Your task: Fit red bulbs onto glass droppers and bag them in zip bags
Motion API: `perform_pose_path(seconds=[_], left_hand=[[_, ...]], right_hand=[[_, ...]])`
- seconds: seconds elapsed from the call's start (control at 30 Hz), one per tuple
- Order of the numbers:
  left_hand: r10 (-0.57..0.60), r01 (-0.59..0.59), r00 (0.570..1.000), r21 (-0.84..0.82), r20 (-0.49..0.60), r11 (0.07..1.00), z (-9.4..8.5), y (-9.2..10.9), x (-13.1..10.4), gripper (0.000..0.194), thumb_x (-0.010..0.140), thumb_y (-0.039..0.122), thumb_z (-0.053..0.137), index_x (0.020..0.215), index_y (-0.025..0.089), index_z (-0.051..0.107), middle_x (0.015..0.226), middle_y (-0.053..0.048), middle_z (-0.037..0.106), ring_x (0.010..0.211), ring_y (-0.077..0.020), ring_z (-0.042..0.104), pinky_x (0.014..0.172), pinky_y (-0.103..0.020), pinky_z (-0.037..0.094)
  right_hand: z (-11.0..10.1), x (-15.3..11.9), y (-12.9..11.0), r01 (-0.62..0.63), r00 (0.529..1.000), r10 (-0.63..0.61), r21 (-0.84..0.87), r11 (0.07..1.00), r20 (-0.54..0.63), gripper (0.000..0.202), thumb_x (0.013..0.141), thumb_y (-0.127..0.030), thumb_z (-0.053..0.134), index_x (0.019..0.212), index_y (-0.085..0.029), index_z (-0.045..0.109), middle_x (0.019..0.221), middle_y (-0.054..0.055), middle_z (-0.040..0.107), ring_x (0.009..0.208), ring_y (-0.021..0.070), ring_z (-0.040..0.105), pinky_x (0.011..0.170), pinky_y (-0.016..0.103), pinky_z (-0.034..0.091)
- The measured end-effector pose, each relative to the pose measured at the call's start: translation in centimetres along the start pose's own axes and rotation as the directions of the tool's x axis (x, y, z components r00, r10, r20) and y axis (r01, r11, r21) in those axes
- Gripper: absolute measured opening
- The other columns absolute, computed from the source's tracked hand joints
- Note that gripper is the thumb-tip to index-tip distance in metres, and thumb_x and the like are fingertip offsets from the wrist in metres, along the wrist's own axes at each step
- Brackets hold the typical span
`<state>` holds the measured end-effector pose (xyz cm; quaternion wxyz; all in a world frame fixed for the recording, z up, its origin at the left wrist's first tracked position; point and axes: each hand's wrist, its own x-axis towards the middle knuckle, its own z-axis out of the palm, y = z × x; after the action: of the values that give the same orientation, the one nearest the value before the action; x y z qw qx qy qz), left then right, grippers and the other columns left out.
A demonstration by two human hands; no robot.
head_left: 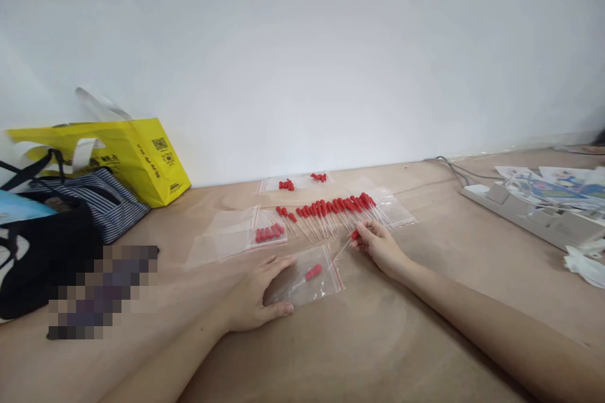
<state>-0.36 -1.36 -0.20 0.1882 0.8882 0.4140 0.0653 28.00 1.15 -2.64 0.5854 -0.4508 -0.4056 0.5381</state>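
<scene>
My right hand (375,245) pinches a dropper (355,235) by its red rubber bulb. The thin clear tube slants down to the left, its tip at the red-striped mouth of a clear zip bag (326,293). Inside that bag lies another dropper (312,272) with its bulb toward the mouth. My left hand (265,293) rests on the bag's left end with thumb and fingers spread. Just behind, a row of red-bulbed droppers (324,209) lies side by side on the table. A filled zip bag (283,240) with several droppers is to their left.
More bagged red bulbs (287,184) lie near the wall. On the left stand a yellow bag (142,157), a striped bag (113,201) and a pixelated dark object (104,293). A white power strip (534,217), cables and printed packets (562,184) are at right.
</scene>
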Motion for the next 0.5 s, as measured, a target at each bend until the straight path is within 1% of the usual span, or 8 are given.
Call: perform_pose_path(seconds=[0.07,0.13,0.2,0.27,0.4,0.5], left_hand=[[0.001,-0.001,1.000,0.002,0.006,1.000,0.0,0.0,0.0,0.070,0.073,0.055,0.051,0.132,0.027,0.024,0.138,-0.004,0.030,0.126,-0.0323,0.022,0.099,-0.051,0.027],[0.005,-0.005,1.000,0.005,0.003,1.000,0.0,-0.1,0.1,0.070,0.073,0.055,0.051,0.132,0.027,0.025,0.138,-0.004,0.030,0.126,-0.0317,0.023,0.099,-0.050,0.027],[0.013,-0.013,1.000,0.012,-0.009,1.000,0.0,-0.1,0.2,0.070,0.073,0.054,0.050,0.132,0.026,0.025,0.138,-0.005,0.031,0.125,-0.0310,0.024,0.100,-0.048,0.027],[0.016,-0.015,1.000,0.017,-0.018,1.000,0.0,0.0,0.2,0.070,0.073,0.054,0.050,0.132,0.026,0.026,0.137,-0.005,0.032,0.125,-0.0307,0.025,0.100,-0.048,0.027],[-0.001,0.001,1.000,0.014,-0.005,1.000,-0.2,0.5,0.1,0.069,0.073,0.055,0.050,0.132,0.025,0.028,0.137,-0.005,0.032,0.125,-0.0305,0.026,0.100,-0.047,0.028],[0.012,-0.012,1.000,0.006,-0.007,1.000,-0.3,0.6,0.1,0.068,0.074,0.054,0.050,0.131,0.024,0.029,0.136,-0.006,0.033,0.124,-0.0305,0.027,0.099,-0.047,0.028]], right_hand=[[0.3,-0.5,-0.1,-0.048,0.998,0.046,0.034,0.998,0.047,0.039,0.060,-0.050,0.066,0.072,-0.019,0.045,0.067,-0.001,0.060,0.054,0.0094,0.056,0.054,0.023,0.043],[0.6,-1.1,-0.1,-0.076,0.987,0.070,0.038,0.996,0.141,0.037,0.060,-0.047,0.067,0.071,-0.019,0.047,0.067,0.000,0.061,0.057,0.0102,0.057,0.057,0.024,0.044],[0.8,-1.7,-0.1,-0.070,0.964,0.069,-0.007,0.998,0.255,0.034,0.058,-0.041,0.070,0.071,-0.017,0.050,0.065,-0.001,0.061,0.059,0.0102,0.058,0.060,0.024,0.045],[0.9,-2.1,0.0,-0.054,0.938,0.078,-0.080,0.995,0.339,0.032,0.055,-0.037,0.073,0.071,-0.016,0.054,0.064,-0.001,0.061,0.060,0.0095,0.057,0.062,0.024,0.045],[1.2,-2.2,0.2,-0.047,0.892,0.135,-0.208,0.977,0.432,0.032,0.055,-0.034,0.073,0.077,-0.015,0.060,0.070,0.000,0.063,0.062,0.0088,0.057,0.066,0.024,0.044],[1.7,-2.1,0.2,0.025,0.878,0.100,-0.252,0.967,0.468,0.028,0.055,-0.031,0.072,0.075,-0.016,0.058,0.066,-0.002,0.061,0.058,0.0078,0.054,0.060,0.022,0.042]])
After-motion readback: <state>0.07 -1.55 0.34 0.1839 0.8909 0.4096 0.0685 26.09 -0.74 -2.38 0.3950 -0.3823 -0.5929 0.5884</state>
